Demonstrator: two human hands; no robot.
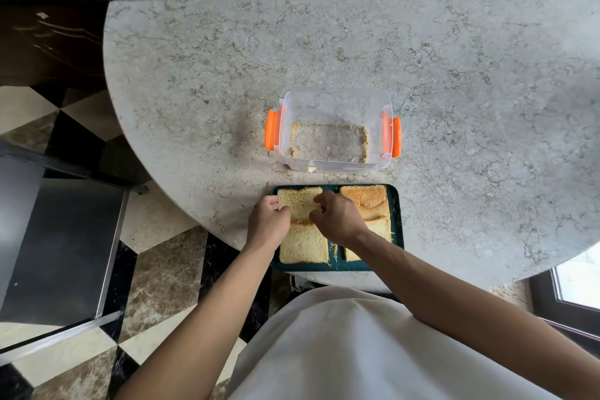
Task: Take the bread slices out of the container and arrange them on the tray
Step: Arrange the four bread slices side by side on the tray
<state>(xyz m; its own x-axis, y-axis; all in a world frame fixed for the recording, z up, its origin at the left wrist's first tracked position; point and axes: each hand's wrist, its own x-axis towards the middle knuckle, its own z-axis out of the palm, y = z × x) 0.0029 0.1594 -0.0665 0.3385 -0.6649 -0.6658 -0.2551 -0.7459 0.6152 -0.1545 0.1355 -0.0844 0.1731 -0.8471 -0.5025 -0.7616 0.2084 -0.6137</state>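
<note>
I see both hands down on the far-left bread slice [300, 204], which lies flat in the far-left corner of the dark green tray [397, 224]. My left hand [268, 224] sits at the slice's left edge and my right hand [337, 217] reaches across from the right onto its near-right corner, so the slice lies directly between the two grips, just ahead of the fingertips. The left hand is the nearer one by a hair, being on its own side of the tray. Each grip looks part-closed, fingers curled and pinching or pressing the slice's edges; I cannot tell for certain whether they still clamp it or only nudge it square (the fingers hide the contact).

The slice is roughly square, its edges running in line with the tray walls, so I judge the next move to be a small push to seat it, then letting go.

The clear container [334, 101] with orange latches stands on the table [194, 75] just beyond the tray, apart from it. It holds no slices, only a ring of crumbs on its floor. The tray carries a near-left slice [303, 245], a browner far-right slice [365, 196] and a near-right slice [378, 227] partly under my right wrist.
</note>
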